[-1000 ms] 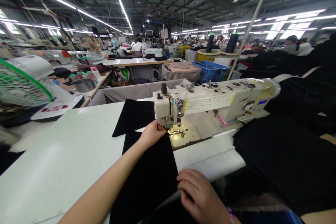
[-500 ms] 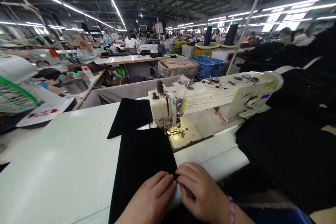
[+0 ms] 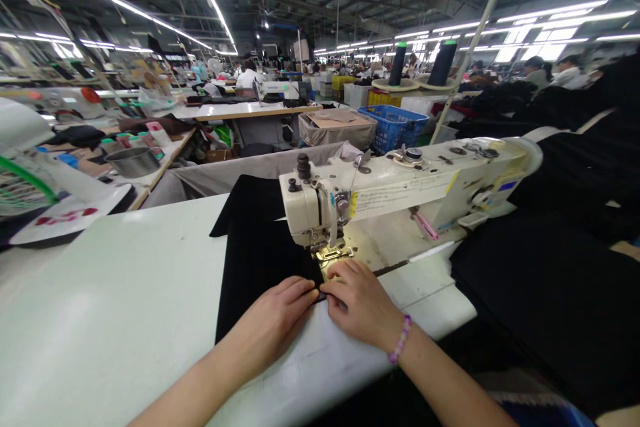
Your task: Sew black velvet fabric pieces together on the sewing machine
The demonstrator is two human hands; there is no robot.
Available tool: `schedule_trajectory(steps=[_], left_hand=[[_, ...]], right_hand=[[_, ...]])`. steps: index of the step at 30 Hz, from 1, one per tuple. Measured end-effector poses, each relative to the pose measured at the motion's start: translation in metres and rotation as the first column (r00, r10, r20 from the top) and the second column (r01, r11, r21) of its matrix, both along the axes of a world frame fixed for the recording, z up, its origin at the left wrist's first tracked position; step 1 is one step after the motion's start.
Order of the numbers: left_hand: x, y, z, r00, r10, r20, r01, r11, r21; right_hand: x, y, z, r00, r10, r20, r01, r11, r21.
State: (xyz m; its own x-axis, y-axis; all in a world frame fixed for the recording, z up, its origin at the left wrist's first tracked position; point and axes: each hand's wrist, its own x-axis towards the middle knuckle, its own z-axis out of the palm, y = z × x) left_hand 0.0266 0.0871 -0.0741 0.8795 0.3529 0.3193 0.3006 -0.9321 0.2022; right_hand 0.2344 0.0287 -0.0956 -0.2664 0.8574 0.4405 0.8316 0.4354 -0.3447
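Note:
A black fabric piece [image 3: 260, 260] lies on the white sewing table [image 3: 150, 293], its right edge running up to the presser foot of the sewing machine [image 3: 307, 213]. My left hand [image 3: 287, 307] pinches the near right corner of this fabric. Close beside it, just in front of the needle area, my right hand [image 3: 353, 293] grips the same corner with its fingers curled in. The two hands' fingertips almost meet. Both thumbs are partly hidden. A purple beaded bracelet [image 3: 400, 339] circles my right wrist.
Dark cloth [image 3: 545, 293] is heaped at the right. A fan [image 3: 30, 167] and a metal bowl [image 3: 133, 161] stand at the left. Beyond the machine are a blue basket [image 3: 393, 125] and black thread cones [image 3: 443, 65]. People sit farther back.
Both hands have moved forward with the black fabric, toward the presser foot. The fabric's far end has slid farther back past the machine head.

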Motion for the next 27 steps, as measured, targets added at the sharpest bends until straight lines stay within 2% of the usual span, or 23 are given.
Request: schedule_trajectory(steps=[5, 8, 11, 14, 16, 18, 20, 22, 24, 25, 27], left_hand=[[0.003, 0.025, 0.0, 0.999, 0.034, 0.01, -0.033, 0.999, -0.042], [0.006, 0.037, 0.004, 0.999, 0.046, -0.013, -0.046, 0.998, -0.037], [0.007, 0.044, 0.008, 0.995, 0.078, -0.056, -0.08, 0.996, -0.039], [0.008, 0.046, 0.009, 0.983, 0.162, -0.081, -0.167, 0.984, -0.056], [0.009, 0.044, 0.006, 0.967, 0.245, -0.073, -0.249, 0.967, -0.055], [0.01, 0.042, 0.001, 0.941, 0.332, -0.061, -0.335, 0.941, -0.049], [0.011, 0.04, -0.006, 0.911, 0.405, -0.071, -0.409, 0.911, -0.051], [0.011, 0.04, -0.014, 0.889, 0.448, -0.1, -0.454, 0.889, -0.059], [0.006, 0.044, -0.019, 0.874, 0.469, -0.13, -0.479, 0.875, -0.068], [0.002, 0.047, -0.021, 0.867, 0.478, -0.14, -0.491, 0.869, -0.07], [-0.009, 0.055, -0.02, 0.849, 0.506, -0.152, -0.52, 0.852, -0.067]], right_hand=[[0.001, 0.028, 0.002, 0.999, -0.026, 0.032, 0.026, 1.0, -0.008], [0.0, 0.035, 0.001, 0.999, -0.041, 0.018, 0.041, 0.999, -0.004], [-0.001, 0.026, 0.004, 0.997, -0.062, -0.043, 0.063, 0.998, 0.025], [0.011, 0.001, 0.011, 0.98, -0.119, -0.162, 0.134, 0.987, 0.085], [0.036, -0.023, 0.015, 0.935, -0.226, -0.274, 0.275, 0.948, 0.158], [0.078, -0.05, 0.015, 0.846, -0.412, -0.338, 0.496, 0.84, 0.219], [0.134, -0.076, 0.009, 0.732, -0.631, -0.256, 0.677, 0.714, 0.177], [0.193, -0.097, -0.001, 0.62, -0.778, -0.101, 0.785, 0.616, 0.075], [0.237, -0.112, -0.012, 0.598, -0.802, 0.001, 0.8, 0.597, -0.061], [0.25, -0.116, -0.016, 0.606, -0.796, 0.021, 0.793, 0.601, -0.105], [0.257, -0.121, -0.018, 0.626, -0.779, 0.023, 0.772, 0.616, -0.158]])
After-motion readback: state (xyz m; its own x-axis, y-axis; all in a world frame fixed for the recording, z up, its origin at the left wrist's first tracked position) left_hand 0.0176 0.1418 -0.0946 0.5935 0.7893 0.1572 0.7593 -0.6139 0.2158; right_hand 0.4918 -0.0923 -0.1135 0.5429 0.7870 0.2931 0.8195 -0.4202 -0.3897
